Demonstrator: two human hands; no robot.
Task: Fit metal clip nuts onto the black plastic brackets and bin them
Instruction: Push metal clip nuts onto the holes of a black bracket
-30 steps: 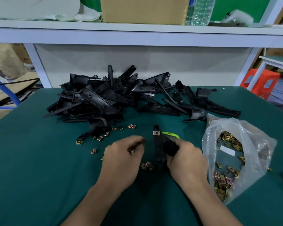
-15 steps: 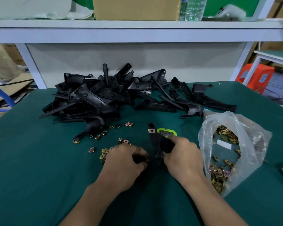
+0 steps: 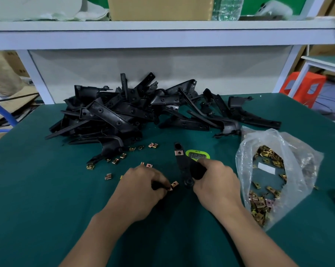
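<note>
The right hand [image 3: 215,182] has its fingers curled round a black bracket [image 3: 183,166], gripping its wider near part. The bracket's narrow arm sticks out beyond the knuckles, away from the person, and carries a fitted nut [image 3: 179,152] near its far tip. Its round near end sits just left of this hand's thumb, between the two hands. The left hand [image 3: 143,186] is curled, its fingertips pinching a copper-coloured clip nut [image 3: 174,184] just beside that round end. Loose nuts [image 3: 153,145] lie scattered on the green surface [image 3: 37,199] beyond the left hand, with a pile of brackets [image 3: 112,116] farther off. Just beyond the right hand's fingers lies a green timer [image 3: 198,155], partly hidden by the bracket. To the right of that hand lies a clear bag [image 3: 301,162] of nuts
</note>
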